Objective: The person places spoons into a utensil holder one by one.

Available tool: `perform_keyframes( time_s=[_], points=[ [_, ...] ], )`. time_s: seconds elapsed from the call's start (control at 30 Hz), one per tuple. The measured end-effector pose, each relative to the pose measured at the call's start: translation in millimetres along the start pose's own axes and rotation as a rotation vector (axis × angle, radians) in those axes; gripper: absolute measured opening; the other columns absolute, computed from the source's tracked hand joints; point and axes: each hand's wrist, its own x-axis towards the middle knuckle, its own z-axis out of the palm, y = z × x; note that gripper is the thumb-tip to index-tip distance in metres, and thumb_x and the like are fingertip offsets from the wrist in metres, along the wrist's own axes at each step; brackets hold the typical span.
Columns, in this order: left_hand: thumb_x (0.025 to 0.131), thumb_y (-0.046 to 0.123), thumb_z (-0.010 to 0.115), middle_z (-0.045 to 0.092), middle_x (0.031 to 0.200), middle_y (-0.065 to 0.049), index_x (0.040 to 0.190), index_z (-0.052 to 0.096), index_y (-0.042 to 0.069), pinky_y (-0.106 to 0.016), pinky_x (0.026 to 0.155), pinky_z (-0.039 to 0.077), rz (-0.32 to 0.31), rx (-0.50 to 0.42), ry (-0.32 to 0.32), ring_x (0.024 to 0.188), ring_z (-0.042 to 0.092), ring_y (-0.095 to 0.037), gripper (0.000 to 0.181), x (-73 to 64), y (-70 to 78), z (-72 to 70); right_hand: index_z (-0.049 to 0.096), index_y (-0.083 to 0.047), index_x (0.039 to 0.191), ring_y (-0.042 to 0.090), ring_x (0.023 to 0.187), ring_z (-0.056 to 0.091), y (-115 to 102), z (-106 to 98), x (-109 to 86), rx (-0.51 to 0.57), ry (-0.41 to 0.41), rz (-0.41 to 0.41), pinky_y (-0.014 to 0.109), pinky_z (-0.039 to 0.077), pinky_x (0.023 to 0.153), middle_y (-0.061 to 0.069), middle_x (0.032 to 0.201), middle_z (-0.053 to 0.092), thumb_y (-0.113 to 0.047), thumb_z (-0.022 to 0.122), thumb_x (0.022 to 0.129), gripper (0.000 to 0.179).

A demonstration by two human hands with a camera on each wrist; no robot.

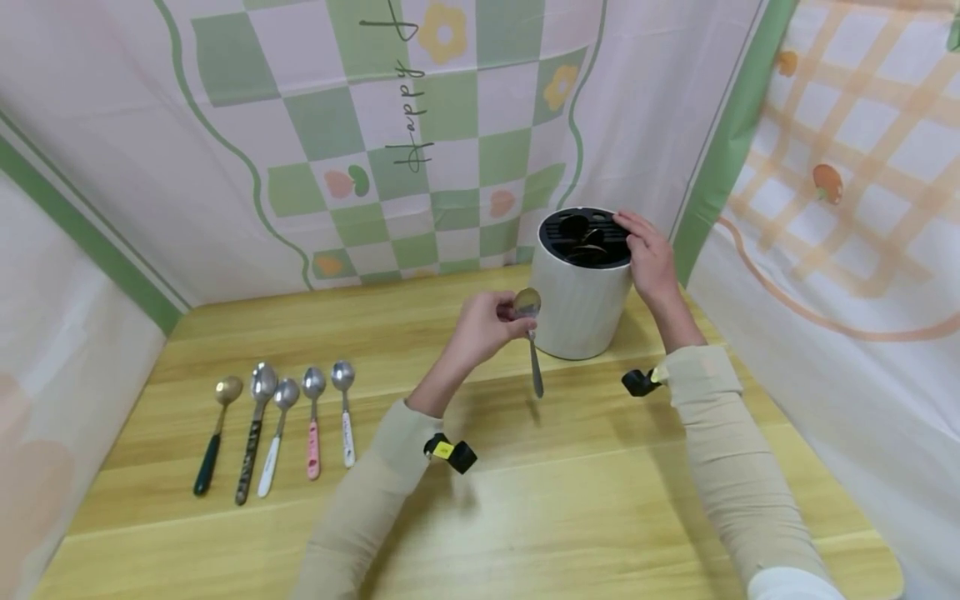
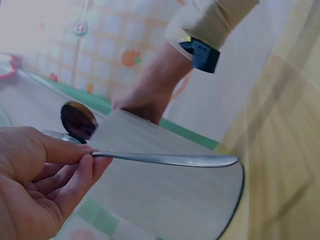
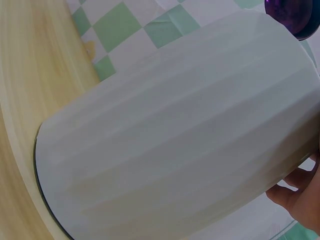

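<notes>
My left hand (image 1: 483,329) pinches a metal spoon (image 1: 536,371) by the neck, its bowl up and its handle slanting down. In the left wrist view, the silver handle (image 2: 175,159) sticks out past the fingertips in front of a white ribbed utensil holder (image 1: 585,308). The spoon is beside the holder's left side. My right hand (image 1: 651,257) holds the holder at its upper right rim; in the right wrist view some curled fingers (image 3: 295,187) show against its wall. Dark, shiny spoon bowls (image 1: 573,227) stand up from the holder's black slotted top.
Several spoons lie in a row on the wooden table at the left: one with a dark green handle (image 1: 208,462), a brown patterned one (image 1: 250,454), a white one (image 1: 270,462), a pink one (image 1: 312,446) and another white one (image 1: 348,437). Patterned cloth (image 1: 450,142) hangs behind.
</notes>
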Motion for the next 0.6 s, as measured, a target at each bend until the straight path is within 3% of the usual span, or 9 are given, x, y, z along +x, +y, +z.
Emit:
perform_keyframes(
  time_s=[0.17, 0.43, 0.6],
  points=[
    [0.087, 0.007, 0.075, 0.074, 0.087, -0.014, 0.1, 0.072, -0.002, -0.018, 0.064, 0.055, 0.085, 0.046, 0.036, 0.074, 0.069, -0.016, 0.016, 4.7, 21.8, -8.0, 0.057, -0.003, 0.138, 0.026, 0.149, 0.034, 0, 0, 0.2, -0.005, 0.001, 0.005, 0.036, 0.021, 0.126, 0.011, 0.153, 0.047, -0.011, 0.034, 0.102, 0.043],
    [0.089, 0.006, 0.073, 0.076, 0.087, -0.014, 0.098, 0.073, -0.003, -0.019, 0.063, 0.055, 0.198, -0.001, 0.091, 0.074, 0.073, -0.023, 0.013, 16.1, 58.1, -21.4, 0.057, -0.005, 0.139, 0.025, 0.149, 0.034, 1, 1, 0.8, 0.0, 0.001, 0.014, 0.035, 0.021, 0.126, 0.009, 0.154, 0.047, -0.012, 0.034, 0.103, 0.043],
    [0.09, 0.009, 0.074, 0.077, 0.086, -0.011, 0.099, 0.075, 0.0, -0.019, 0.064, 0.054, 0.236, 0.022, 0.147, 0.072, 0.072, -0.015, 0.013, 25.4, 83.2, -27.4, 0.057, -0.006, 0.14, 0.024, 0.149, 0.033, 0, 0, -0.2, 0.002, -0.003, 0.018, 0.035, 0.02, 0.126, 0.007, 0.155, 0.046, -0.013, 0.034, 0.103, 0.043]
  ],
)
